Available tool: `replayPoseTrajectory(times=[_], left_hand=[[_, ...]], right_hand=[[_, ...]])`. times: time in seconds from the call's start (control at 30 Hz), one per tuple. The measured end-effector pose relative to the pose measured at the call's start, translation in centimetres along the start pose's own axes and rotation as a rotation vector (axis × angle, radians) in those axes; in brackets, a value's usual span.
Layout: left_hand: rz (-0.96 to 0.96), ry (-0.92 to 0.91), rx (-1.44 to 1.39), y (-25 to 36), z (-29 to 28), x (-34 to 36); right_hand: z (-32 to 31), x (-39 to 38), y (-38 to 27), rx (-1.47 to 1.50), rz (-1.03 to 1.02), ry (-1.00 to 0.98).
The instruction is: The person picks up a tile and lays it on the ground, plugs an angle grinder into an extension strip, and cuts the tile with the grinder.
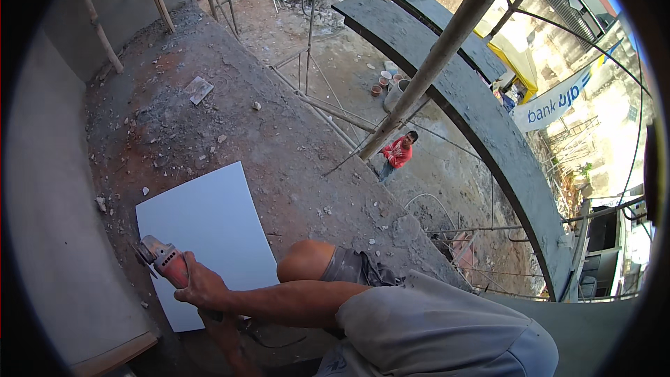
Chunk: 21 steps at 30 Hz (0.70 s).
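Note:
A red and grey angle grinder (172,262) lies across the left part of a large white tile or board (216,216), its disc (144,254) near the left edge. My right hand (201,285) is wrapped round the red body. Below it, my left hand (222,331) closes on the tool's dark rear end, its fingers partly hidden by the right forearm. A dark cord (272,343) trails beside the left wrist. Where the disc meets the sheet is too small to tell. My bent knee (305,260) is by the sheet's lower right corner.
The rough concrete ledge (293,188) carries rubble and a small flat piece (199,90). A plastered wall (42,188) bounds the left. Beyond the open right edge are poles (447,56), a curved concrete beam (481,126) and, far below, a person in red (398,153).

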<state>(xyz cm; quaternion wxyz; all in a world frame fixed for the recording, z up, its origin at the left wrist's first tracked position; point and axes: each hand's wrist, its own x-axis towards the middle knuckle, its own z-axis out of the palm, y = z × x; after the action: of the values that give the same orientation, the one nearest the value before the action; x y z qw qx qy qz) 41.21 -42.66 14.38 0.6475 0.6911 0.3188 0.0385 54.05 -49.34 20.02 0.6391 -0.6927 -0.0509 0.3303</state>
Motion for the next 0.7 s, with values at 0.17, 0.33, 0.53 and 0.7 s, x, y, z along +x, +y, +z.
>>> replayPoseTrajectory(times=[0.17, 0.33, 0.53, 0.7], left_hand=[[-0.020, 0.030, 0.018, -1.4, -0.3, 0.4], [0.027, 0.066, 0.050, -1.5, -0.5, 0.2], [0.121, 0.018, -0.021, -1.5, -0.6, 0.0], [0.090, 0.037, -0.072, -1.7, -0.7, 0.0]], right_hand=[[0.1, 0.2, 0.0, -0.037, 0.001, -0.013], [0.8, 0.5, 0.5, -0.072, -0.010, -0.031], [1.5, 0.7, 0.9, -0.097, -0.025, -0.052], [1.5, 0.4, 0.8, -0.086, -0.018, -0.020]])
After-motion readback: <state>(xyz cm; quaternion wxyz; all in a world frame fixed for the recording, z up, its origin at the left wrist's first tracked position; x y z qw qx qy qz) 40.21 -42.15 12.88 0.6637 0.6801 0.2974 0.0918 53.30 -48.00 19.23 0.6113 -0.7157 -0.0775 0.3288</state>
